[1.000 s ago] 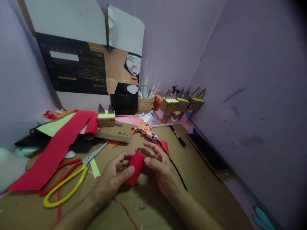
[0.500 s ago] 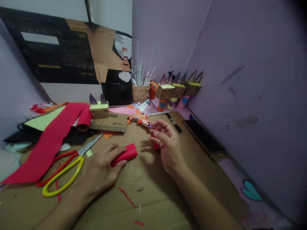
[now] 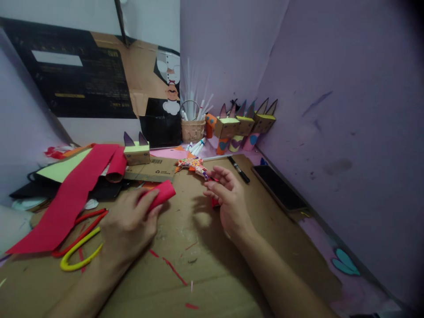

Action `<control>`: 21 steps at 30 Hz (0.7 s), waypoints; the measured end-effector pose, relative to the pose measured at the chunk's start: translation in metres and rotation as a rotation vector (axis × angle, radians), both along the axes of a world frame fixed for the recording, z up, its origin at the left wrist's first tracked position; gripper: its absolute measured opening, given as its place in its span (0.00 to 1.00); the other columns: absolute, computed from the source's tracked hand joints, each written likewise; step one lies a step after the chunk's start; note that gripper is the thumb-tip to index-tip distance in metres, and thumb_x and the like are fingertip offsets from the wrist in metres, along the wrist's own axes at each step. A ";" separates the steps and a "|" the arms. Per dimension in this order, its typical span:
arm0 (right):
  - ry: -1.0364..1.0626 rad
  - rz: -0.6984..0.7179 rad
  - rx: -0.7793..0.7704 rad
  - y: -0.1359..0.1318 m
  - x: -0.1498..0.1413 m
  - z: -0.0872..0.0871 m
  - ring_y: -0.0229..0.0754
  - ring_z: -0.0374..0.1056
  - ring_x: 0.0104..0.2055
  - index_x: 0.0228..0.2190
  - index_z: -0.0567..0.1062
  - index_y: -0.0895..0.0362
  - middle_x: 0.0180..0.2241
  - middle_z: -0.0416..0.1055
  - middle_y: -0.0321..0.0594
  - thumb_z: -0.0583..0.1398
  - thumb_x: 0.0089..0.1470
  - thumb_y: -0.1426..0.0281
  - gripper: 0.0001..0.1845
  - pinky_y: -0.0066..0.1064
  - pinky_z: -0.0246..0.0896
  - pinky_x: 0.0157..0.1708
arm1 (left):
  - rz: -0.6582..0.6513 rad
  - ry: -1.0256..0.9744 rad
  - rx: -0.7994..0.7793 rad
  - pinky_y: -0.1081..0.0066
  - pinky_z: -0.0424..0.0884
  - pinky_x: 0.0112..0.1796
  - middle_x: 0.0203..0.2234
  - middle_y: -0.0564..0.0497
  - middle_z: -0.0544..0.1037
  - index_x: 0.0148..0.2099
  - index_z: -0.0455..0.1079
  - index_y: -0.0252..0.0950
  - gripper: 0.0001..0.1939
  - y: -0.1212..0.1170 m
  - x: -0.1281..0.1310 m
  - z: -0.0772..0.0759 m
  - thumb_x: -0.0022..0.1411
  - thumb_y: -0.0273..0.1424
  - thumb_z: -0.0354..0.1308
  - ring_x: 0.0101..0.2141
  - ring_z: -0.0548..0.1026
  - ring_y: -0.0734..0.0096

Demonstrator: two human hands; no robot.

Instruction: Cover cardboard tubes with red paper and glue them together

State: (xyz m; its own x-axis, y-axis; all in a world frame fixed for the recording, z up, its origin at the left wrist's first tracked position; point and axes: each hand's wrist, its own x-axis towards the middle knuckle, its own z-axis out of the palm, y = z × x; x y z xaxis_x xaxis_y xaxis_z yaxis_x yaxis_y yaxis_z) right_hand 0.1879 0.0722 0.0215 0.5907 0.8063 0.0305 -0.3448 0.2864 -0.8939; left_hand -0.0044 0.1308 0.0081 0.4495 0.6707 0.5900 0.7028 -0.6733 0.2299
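My left hand [image 3: 130, 221] is closed round a red paper roll [image 3: 162, 194], raised a little off the cardboard mat. My right hand [image 3: 230, 198] hovers over the mat with its fingers loosely curled and apart, nothing seen between them. Behind its fingers shows part of another red piece [image 3: 215, 202], mostly hidden. Just beyond lies a flower-patterned strip [image 3: 195, 165], bunched up. Scissors with red and yellow handles [image 3: 77, 254] lie beside my left hand, which covers their blades.
A long red paper strip [image 3: 71, 203] lies over other sheets at left. A small eared cardboard box [image 3: 137, 154] stands behind. A black marker [image 3: 239, 170] and a phone [image 3: 280, 187] lie at right. A basket [image 3: 193, 131] of sticks and several eared box figures [image 3: 227, 128] line the back.
My left hand has lifted the red paper roll off the mat and moved it left and away from me, over the scissor blades. My right hand has barely moved.
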 end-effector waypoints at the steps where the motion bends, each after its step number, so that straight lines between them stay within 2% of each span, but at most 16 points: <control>1: -0.006 0.004 -0.005 0.000 -0.001 0.000 0.37 0.66 0.32 0.37 0.70 0.55 0.37 0.71 0.38 0.62 0.38 0.74 0.18 0.28 0.63 0.29 | 0.004 -0.194 -0.177 0.61 0.67 0.39 0.42 0.43 0.74 0.45 0.70 0.37 0.15 0.000 -0.001 0.003 0.55 0.35 0.59 0.42 0.72 0.53; 3: 0.006 0.063 -0.007 -0.001 -0.005 -0.001 0.37 0.67 0.33 0.38 0.70 0.55 0.37 0.72 0.38 0.62 0.38 0.74 0.20 0.30 0.63 0.32 | -0.056 -0.601 -0.674 0.62 0.69 0.38 0.40 0.44 0.75 0.46 0.69 0.36 0.20 -0.001 -0.001 0.010 0.52 0.39 0.61 0.38 0.74 0.56; 5: 0.062 0.195 -0.016 -0.002 -0.009 -0.004 0.38 0.68 0.36 0.39 0.71 0.55 0.38 0.72 0.39 0.63 0.36 0.75 0.23 0.32 0.63 0.37 | -0.167 -0.904 -1.176 0.63 0.71 0.33 0.35 0.45 0.77 0.47 0.67 0.35 0.24 -0.003 0.002 0.014 0.49 0.40 0.62 0.32 0.76 0.59; 6: 0.100 0.272 -0.023 -0.002 -0.012 -0.005 0.40 0.68 0.38 0.40 0.71 0.55 0.39 0.73 0.40 0.64 0.35 0.75 0.24 0.33 0.62 0.40 | -0.227 -1.001 -1.356 0.63 0.72 0.31 0.33 0.44 0.78 0.48 0.67 0.33 0.26 -0.005 0.004 0.015 0.47 0.40 0.63 0.30 0.76 0.60; 8: 0.163 0.420 -0.032 -0.003 -0.018 -0.008 0.42 0.68 0.41 0.40 0.71 0.55 0.40 0.73 0.41 0.66 0.34 0.74 0.26 0.35 0.61 0.43 | -0.317 -1.087 -1.560 0.64 0.73 0.29 0.31 0.43 0.78 0.49 0.66 0.31 0.28 -0.008 0.009 0.015 0.47 0.38 0.65 0.28 0.76 0.60; 11: 0.177 0.535 -0.017 -0.005 -0.024 -0.011 0.42 0.69 0.38 0.41 0.72 0.55 0.39 0.74 0.41 0.66 0.36 0.72 0.26 0.33 0.61 0.39 | -0.399 -1.104 -1.649 0.66 0.73 0.28 0.32 0.43 0.78 0.48 0.67 0.31 0.24 -0.013 0.016 0.012 0.49 0.35 0.64 0.28 0.76 0.62; 16: 0.083 0.444 -0.050 -0.006 -0.024 -0.009 0.37 0.67 0.32 0.38 0.75 0.55 0.34 0.74 0.38 0.66 0.38 0.69 0.20 0.28 0.60 0.33 | -0.473 -1.083 -1.654 0.67 0.73 0.31 0.32 0.45 0.78 0.48 0.68 0.32 0.20 -0.022 0.021 0.008 0.54 0.33 0.62 0.29 0.76 0.65; 21: 0.060 0.397 -0.070 -0.006 -0.023 -0.007 0.37 0.67 0.30 0.36 0.75 0.56 0.32 0.74 0.36 0.67 0.36 0.68 0.20 0.29 0.60 0.32 | -0.512 -0.994 -1.618 0.66 0.71 0.38 0.40 0.42 0.77 0.50 0.67 0.34 0.23 -0.022 0.019 0.003 0.53 0.36 0.62 0.36 0.75 0.62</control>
State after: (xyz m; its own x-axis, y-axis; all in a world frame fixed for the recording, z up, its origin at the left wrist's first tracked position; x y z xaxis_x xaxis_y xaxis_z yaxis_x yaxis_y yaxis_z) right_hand 0.1654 0.0663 0.0141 0.2318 0.9711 -0.0575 -0.4686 0.0596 -0.8814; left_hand 0.0149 0.1091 0.0109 0.6957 0.6852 -0.2157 -0.2003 0.4734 0.8578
